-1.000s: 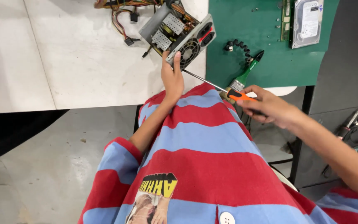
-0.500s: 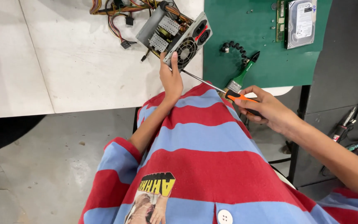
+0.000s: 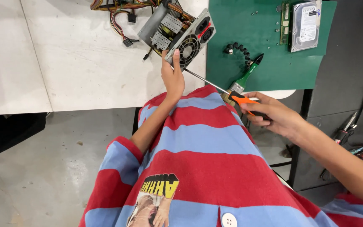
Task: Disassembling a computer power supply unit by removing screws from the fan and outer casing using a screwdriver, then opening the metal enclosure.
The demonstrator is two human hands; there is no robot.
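Observation:
An open grey computer power supply with a round fan grille and coloured cable bundles lies tilted on the white table. My left hand grips its near edge by the fan. My right hand is closed around the orange and black handle of a long screwdriver. The thin metal shaft reaches up left to the lower edge of the supply, just beside my left hand.
A green mat lies right of the supply, with a hard drive, a memory stick, a green-handled screwdriver and a coiled black cable on it. Hand tools sit at the far right. My striped shirt fills the foreground.
The view has shifted slightly, with the power supply now a little higher. Both hands keep their grips and the screwdriver stays at the supply's edge.

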